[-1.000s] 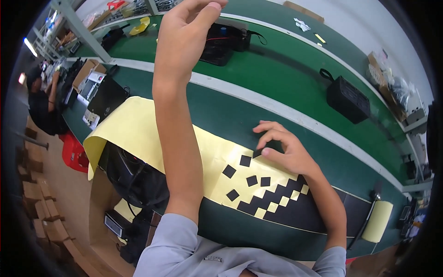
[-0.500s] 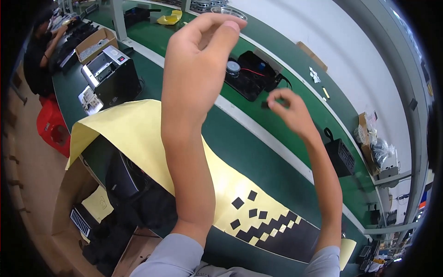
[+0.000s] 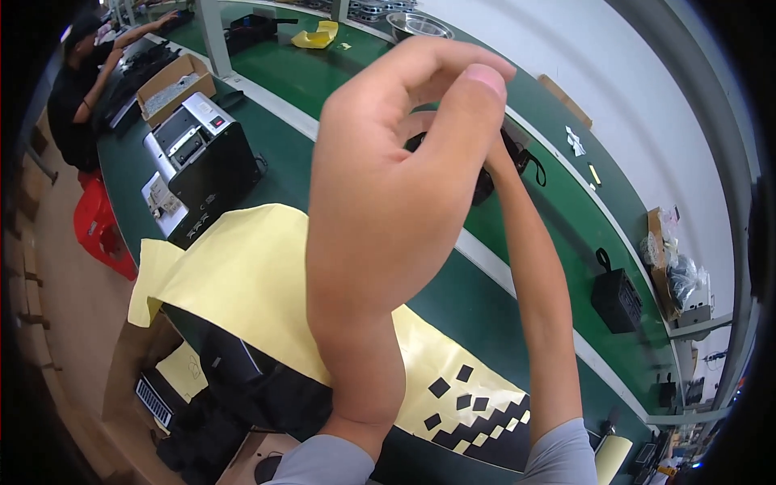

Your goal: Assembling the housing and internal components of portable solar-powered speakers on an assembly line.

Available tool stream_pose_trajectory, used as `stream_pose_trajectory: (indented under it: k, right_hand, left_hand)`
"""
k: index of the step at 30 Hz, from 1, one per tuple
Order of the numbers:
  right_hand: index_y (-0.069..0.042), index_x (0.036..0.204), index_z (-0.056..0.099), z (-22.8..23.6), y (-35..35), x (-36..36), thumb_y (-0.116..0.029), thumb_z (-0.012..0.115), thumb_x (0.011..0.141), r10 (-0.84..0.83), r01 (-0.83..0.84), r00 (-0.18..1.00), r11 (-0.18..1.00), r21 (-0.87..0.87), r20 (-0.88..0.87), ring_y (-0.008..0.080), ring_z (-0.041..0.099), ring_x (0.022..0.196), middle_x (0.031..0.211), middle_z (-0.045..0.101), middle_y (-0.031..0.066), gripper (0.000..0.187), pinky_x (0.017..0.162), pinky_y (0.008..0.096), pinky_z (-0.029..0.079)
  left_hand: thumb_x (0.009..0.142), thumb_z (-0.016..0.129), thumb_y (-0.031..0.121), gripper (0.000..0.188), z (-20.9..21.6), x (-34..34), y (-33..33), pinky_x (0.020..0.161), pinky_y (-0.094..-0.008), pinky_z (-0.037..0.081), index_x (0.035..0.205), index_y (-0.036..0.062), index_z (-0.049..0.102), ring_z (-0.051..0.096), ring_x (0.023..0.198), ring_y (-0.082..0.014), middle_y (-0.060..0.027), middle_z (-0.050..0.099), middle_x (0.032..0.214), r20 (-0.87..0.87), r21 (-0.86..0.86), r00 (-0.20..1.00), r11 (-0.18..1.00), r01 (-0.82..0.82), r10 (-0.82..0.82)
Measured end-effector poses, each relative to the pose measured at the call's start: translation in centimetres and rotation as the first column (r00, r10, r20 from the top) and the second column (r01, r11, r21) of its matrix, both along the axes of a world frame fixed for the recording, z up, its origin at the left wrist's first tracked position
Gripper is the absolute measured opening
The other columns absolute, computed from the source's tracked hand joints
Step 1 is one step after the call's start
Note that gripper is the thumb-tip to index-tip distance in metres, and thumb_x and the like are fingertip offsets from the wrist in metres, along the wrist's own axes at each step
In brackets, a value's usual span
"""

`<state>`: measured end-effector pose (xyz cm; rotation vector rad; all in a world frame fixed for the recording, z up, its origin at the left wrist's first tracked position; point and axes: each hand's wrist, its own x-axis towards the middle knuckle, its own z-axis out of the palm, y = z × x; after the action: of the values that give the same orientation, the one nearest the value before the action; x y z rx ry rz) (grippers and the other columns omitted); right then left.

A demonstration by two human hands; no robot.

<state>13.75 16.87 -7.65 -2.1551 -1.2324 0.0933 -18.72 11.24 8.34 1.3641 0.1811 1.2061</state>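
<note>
My left hand [image 3: 400, 202] is raised large in the middle of the view, its thumb and forefinger tips pressed together. Whatever lies between those tips, if anything, is too small to make out. Behind it is my right hand [image 3: 496, 155], whose fingers are almost wholly covered by the left hand. Both hands are over an open black speaker housing [image 3: 483, 187], of which only edges and a strap show. Below the left wrist, a yellow backing sheet [image 3: 242, 259] curves along the bench, with loose black square stickers [image 3: 439, 388] and a stepped black strip of squares [image 3: 493, 432] on it.
A black-and-silver machine [image 3: 198, 166] stands left, near a carton of small parts [image 3: 174, 89]. A co-worker [image 3: 77, 105] sits beyond. At right are a black speaker box [image 3: 616, 301] and bagged parts [image 3: 683, 279]; an open carton [image 3: 129, 404] is at lower left.
My right hand, earlier pinching a small black square, has moved left behind my left hand. My left hand has shifted right and looks larger. The view has turned slightly.
</note>
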Motion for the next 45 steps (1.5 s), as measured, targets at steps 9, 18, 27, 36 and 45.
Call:
stream_pose_trajectory:
  k: [9, 18, 27, 36, 45]
  right_hand:
    - [-0.001, 0.089, 0.076, -1.0, -1.9, 2.0, -0.02, 0.076, 0.085, 0.013, -0.011, 0.996, 1.0, -0.027, 0.084, 0.0347, 0.072, 0.088, 0.09, 0.074, 0.0203, 0.02, 0.083, 0.0429, 0.055]
    - [0.0, 0.093, 0.074, -1.9, -2.9, 2.0, -0.022, 0.075, 0.088, 0.038, -0.039, 0.999, 0.978, 0.206, 0.007, 0.034, 0.069, 0.091, 0.095, 0.07, 0.0198, 0.023, 0.084, 0.0423, 0.052]
    - [-0.005, 0.105, 0.072, -0.6, -3.7, 0.8, -0.031, 0.08, 0.085, -0.045, 0.111, 0.929, 0.981, -0.161, 0.367, 0.0393, 0.058, 0.121, 0.125, 0.061, 0.0184, 0.034, 0.096, 0.052, 0.051]
    - [0.001, 0.137, 0.054, 2.1, -3.8, -0.5, -0.057, 0.063, 0.095, -0.284, 0.42, 0.897, 0.791, -0.446, 0.339, 0.0416, 0.053, 0.133, 0.142, 0.057, 0.0243, 0.073, 0.104, 0.0526, 0.048]
    - [0.006, 0.133, 0.059, 1.1, -6.6, 1.7, -0.062, 0.061, 0.093, 0.019, 0.096, 0.981, 0.823, -0.56, 0.195, 0.0443, 0.054, 0.132, 0.14, 0.058, 0.0288, 0.079, 0.109, 0.05, 0.044]
  left_hand:
    - [0.103, 0.052, 0.028, 0.038, 0.5, -0.3, -0.1, 0.101, -0.0336, 0.045, 0.119, -0.0026, 0.069, 0.065, 0.114, -0.0206, -0.0119, 0.072, 0.117, 0.001, -0.004, 0.999, 0.999, 0.048, -0.048]
    - [0.103, 0.052, 0.029, 0.04, 0.2, -0.3, 0.0, 0.102, -0.0347, 0.045, 0.12, -0.0026, 0.069, 0.065, 0.115, -0.0211, -0.0127, 0.072, 0.118, 0.034, 0.046, 0.997, 0.997, 0.066, -0.067]
    - [0.102, 0.053, 0.03, 0.041, 0.3, 0.3, -0.3, 0.102, -0.0356, 0.045, 0.123, -0.0027, 0.067, 0.065, 0.116, -0.0216, -0.0141, 0.071, 0.119, 0.008, 0.074, 1.0, 0.997, 0.013, -0.013]
    - [0.102, 0.055, 0.03, 0.044, 0.3, 0.2, -0.7, 0.103, -0.036, 0.045, 0.13, -0.0023, 0.063, 0.065, 0.115, -0.0223, -0.0167, 0.071, 0.121, -0.018, 0.086, 0.998, 0.994, -0.063, 0.065]
    - [0.102, 0.056, 0.028, 0.041, -0.1, 0.5, -0.5, 0.101, -0.0344, 0.046, 0.13, -0.0008, 0.062, 0.066, 0.112, -0.0214, -0.0163, 0.072, 0.117, -0.012, 0.043, 0.994, 0.993, -0.106, 0.107]
